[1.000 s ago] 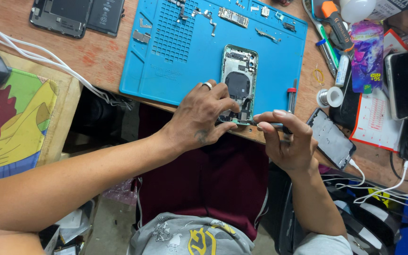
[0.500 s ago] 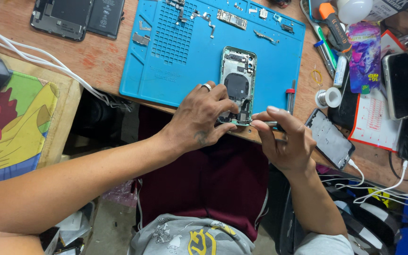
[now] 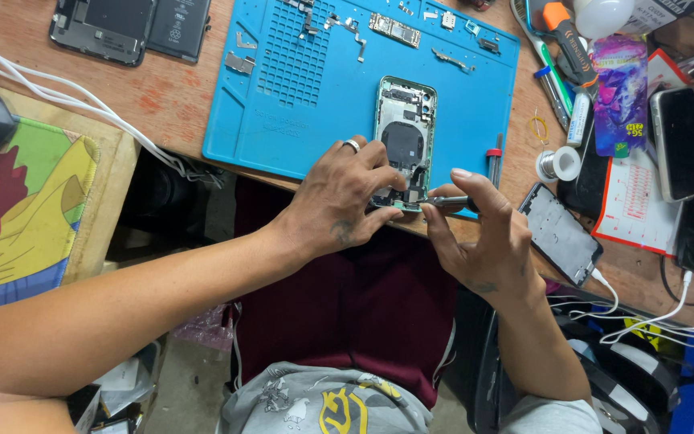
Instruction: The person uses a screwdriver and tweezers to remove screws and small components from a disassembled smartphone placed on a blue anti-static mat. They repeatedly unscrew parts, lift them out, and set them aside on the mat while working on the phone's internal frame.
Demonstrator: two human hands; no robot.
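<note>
Opened smartphone chassis [image 3: 405, 137], back housing with internals exposed, lying on blue silicone repair mat [image 3: 283, 120] near the mat's front edge. Left hand [image 3: 339, 197] pressed on chassis lower end, fingers curled over its edge, ring on one finger. Right hand [image 3: 475, 233] pinched around slim metal tweezers [image 3: 443, 201], tip at chassis bottom corner. Loose screws and small parts [image 3: 395, 30] along mat's far edge. Solder spool [image 3: 560, 164] on table to the right; detached screen frame [image 3: 560, 233] just beside right hand.

The left forearm crosses from the lower left toward frame centre, the left hand [image 3: 347, 197] palm-down with fingers curled. The right hand [image 3: 479, 237], just right of centre, pinches with thumb and forefinger.
</note>
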